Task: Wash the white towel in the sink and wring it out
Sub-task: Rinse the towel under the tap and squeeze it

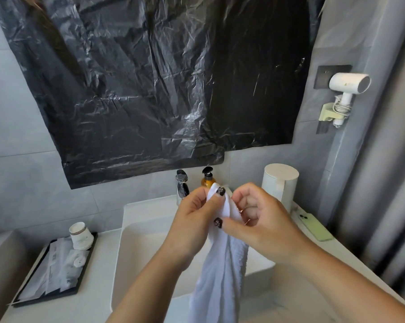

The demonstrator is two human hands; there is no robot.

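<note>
At frame centre the left hand [196, 215] and right hand [257, 220] each close their grip, pinching the top of the white towel [220, 276], which hangs soft, limp and probably light over the sink [136, 257], set in a pale worktop [99, 306] below black plastic sheeting [150, 78].

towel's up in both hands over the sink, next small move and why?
Probably lower the towel into the sink under the tap. Left hand and right hand pinch its top; it hangs, and no water is visibly running.
</note>
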